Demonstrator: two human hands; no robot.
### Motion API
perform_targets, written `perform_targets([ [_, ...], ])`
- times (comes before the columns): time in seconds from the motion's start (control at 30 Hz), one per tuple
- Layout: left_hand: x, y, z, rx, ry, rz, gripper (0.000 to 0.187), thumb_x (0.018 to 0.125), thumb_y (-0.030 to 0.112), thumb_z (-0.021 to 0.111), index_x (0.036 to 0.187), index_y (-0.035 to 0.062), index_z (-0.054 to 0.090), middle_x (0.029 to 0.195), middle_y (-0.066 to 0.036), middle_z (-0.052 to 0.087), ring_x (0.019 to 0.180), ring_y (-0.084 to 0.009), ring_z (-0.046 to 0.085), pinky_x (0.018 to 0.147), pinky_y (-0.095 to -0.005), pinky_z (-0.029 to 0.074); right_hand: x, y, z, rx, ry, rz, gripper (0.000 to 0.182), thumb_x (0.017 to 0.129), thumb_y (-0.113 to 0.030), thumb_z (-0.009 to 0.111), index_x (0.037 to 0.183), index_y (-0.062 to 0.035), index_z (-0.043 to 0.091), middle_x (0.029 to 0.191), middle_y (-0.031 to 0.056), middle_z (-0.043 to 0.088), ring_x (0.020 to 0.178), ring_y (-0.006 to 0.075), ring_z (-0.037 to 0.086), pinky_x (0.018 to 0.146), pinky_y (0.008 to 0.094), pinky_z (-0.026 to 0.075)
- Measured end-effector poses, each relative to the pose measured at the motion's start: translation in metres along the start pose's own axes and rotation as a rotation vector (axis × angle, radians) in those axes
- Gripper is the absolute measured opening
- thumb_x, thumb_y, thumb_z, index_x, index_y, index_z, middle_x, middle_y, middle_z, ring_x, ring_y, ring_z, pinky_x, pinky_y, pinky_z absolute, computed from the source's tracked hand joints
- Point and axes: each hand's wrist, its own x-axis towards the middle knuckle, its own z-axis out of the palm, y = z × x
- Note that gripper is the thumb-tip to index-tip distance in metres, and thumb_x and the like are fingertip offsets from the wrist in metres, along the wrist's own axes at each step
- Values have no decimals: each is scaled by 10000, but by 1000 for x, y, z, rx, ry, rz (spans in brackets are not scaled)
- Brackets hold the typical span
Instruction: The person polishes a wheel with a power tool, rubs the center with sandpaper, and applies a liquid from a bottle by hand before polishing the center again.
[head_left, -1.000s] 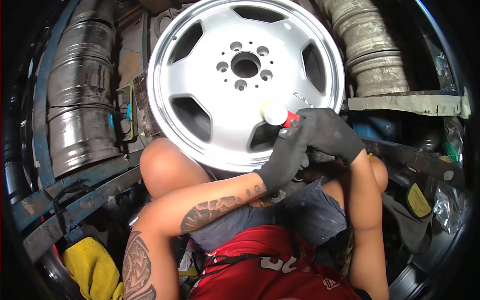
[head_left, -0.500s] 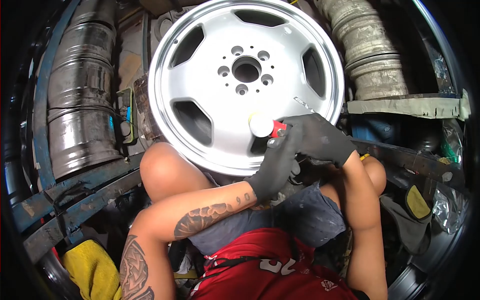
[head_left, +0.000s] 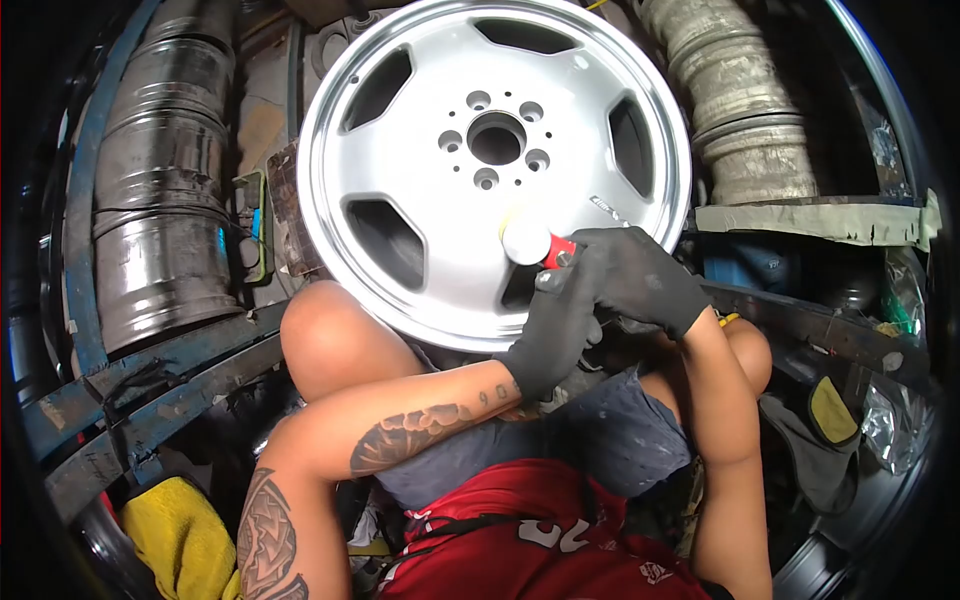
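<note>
A silver alloy wheel (head_left: 470,225) lies face up before my knees, with a round centre bore and several bolt holes. Low over its near right part is a small red tool with a round white head (head_left: 527,243); glare washes out the head's detail. My left hand (head_left: 555,335), in a dark grey glove, closes around the tool's red body from below. From the right, my right hand (head_left: 645,275), gloved alike, curls over the same body, its fingers bent beside my left hand. Most of the body is hidden between the two gloves. Dark lettering (head_left: 608,209) marks the wheel beside my right hand.
Shiny metal wheel barrels (head_left: 165,260) are stacked at the left, duller ones (head_left: 755,150) at the right. Blue metal rails (head_left: 170,375) frame the space. A yellow cloth (head_left: 180,535) lies at lower left, a grey and yellow cloth (head_left: 825,440) and clear plastic (head_left: 895,420) at right.
</note>
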Motion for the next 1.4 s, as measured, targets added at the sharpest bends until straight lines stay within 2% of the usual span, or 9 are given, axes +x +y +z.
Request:
perform_targets([
  [0.1, 3, 1, 0, 43, -66, -15, 452, 1097, 464, 434, 1056, 49, 611, 815, -21, 601, 575, -67, 513, 524, -236, 415, -5, -3, -1, -52, 58, -23, 236, 879, -225, 633, 949, -6, 686, 940, 221, 712, 904, 434, 683, 818, 461, 543],
  [0.2, 9, -1, -3, 35, -57, -5, 459, 1085, 472, 446, 1067, 39, 598, 839, -42, 597, 596, -86, 526, 540, -258, 431, -3, -18, -7, -73, 45, 210, 249, 878, -231, 637, 967, -5, 689, 968, 223, 713, 916, 426, 685, 831, 456, 543],
  [0.4, 5, 0, -6, 38, -82, -52, 503, 1076, 490, 452, 1160, 16, 598, 892, -64, 601, 640, -108, 540, 562, -275, 449, -3, 6, 5, -99, 110, -93, 255, 860, -242, 651, 960, -10, 687, 950, 225, 711, 900, 426, 683, 824, 455, 543],
  [0.5, 6, 3, -3, 15, -52, -30, 505, 1077, 495, 449, 1180, 24, 600, 896, -53, 595, 641, -108, 541, 559, -260, 446, -1, -6, -1, -42, 79, 107, 267, 852, -254, 658, 961, -12, 690, 934, 222, 711, 892, 426, 684, 815, 456, 543],
  [0.83, 7, 3, 3, -15, -2, -46, 496, 1082, 509, 435, 1173, 48, 596, 913, -31, 586, 610, -86, 511, 547, -246, 432, 0, 2, -2, -44, 52, 50, 266, 826, -261, 680, 946, -24, 704, 907, 217, 714, 864, 427, 690, 801, 456, 543],
  [1.03, 0, 7, 2, 68, -12, 49, 480, 1102, 492, 387, 1003, 72, 599, 717, 6, 574, 561, -52, 490, 513, -231, 376, 4, 13, 7, -55, 63, -61, 263, 828, -242, 658, 966, -25, 716, 912, 226, 720, 862, 414, 703, 809, 448, 548],
  [1.17, 15, 5, 4, 180, -27, 117, 484, 1104, 495, 382, 1012, 73, 601, 696, 17, 552, 544, -51, 472, 503, -228, 359, 0, -8, -14, -35, 50, 212, 266, 845, -235, 644, 987, -24, 720, 949, 230, 726, 901, 406, 711, 828, 445, 550],
  [1.3, -1, -5, -2, 253, 9, 200, 498, 1112, 496, 362, 1088, 61, 604, 730, -4, 564, 526, -63, 477, 489, -247, 368, 4, 16, 15, -50, 43, -105, 256, 850, -234, 644, 982, -29, 722, 939, 240, 721, 900, 414, 707, 817, 442, 552],
  [1.4, -4, -3, -9, 257, 33, 11, 529, 1116, 508, 350, 1117, 39, 595, 763, -24, 563, 548, -70, 500, 488, -260, 387, 1, 20, 17, 12, 92, -101, 245, 841, -223, 646, 974, -34, 726, 940, 252, 717, 910, 438, 696, 828, 452, 552],
])
